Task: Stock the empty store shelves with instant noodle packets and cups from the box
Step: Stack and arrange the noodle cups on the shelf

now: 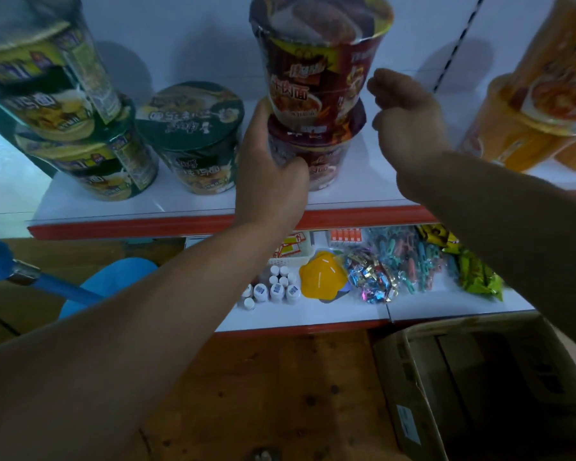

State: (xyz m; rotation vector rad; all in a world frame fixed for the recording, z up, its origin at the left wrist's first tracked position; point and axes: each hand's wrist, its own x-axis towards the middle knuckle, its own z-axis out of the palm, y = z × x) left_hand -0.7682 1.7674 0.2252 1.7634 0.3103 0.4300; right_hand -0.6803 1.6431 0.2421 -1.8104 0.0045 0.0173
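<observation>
Two foil-lidded cups stand stacked on the white upper shelf with a red front edge (pixel 180 201). The lower dark red noodle cup (pixel 316 158) sits on the shelf board, and the upper dark red noodle cup (pixel 320 61) rests on its lid.

The left hand (pixel 270 171) reaches up on an outstretched forearm and grips the lower cup, with its thumb across the front and its fingers round the left side. The right hand (pixel 406 121) hovers just beside the upper cup's right flank. Its wrist is bent and its fingers are loosely curled, holding nothing.

To the left stand a single dark green noodle cup (pixel 197 138) and a leaning stack of two green cups (pixel 64 104). Orange stacked cups (pixel 546 94) stand to the right. Below them, the white lower shelf (pixel 313 314) carries small white bottles (pixel 273 289) and a yellow star-shaped plastic piece (pixel 323 277). The open brown cardboard box (pixel 413 377) sits on the wooden floor at the lower right.
</observation>
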